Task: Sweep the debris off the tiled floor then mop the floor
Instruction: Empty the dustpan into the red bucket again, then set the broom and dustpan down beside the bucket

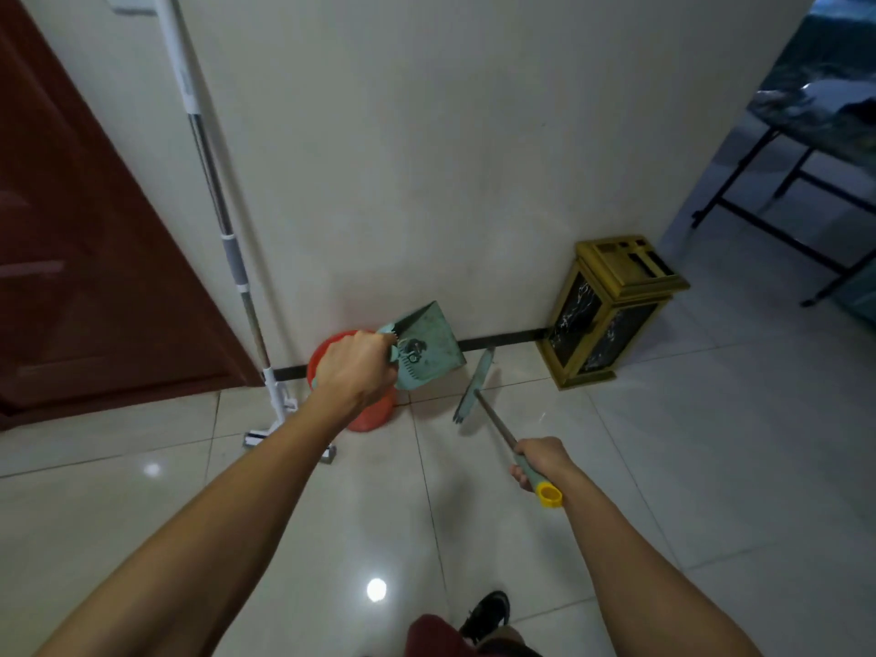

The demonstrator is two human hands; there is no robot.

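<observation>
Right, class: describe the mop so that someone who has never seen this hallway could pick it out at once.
Start at the dark red wooden door on the left. Just right of it, the long white and silver mop leans against the cream wall, its flat head on the glossy tiled floor. It is the only long-handled tool that no hand holds.

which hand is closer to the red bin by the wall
Left. The left hand grips the dustpan directly over the red bin; the right hand holds the broom handle off to the bin's right.

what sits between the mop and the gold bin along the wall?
In the head view: the red bucket, the green dustpan held above it by the left hand, then the broom head.
</observation>
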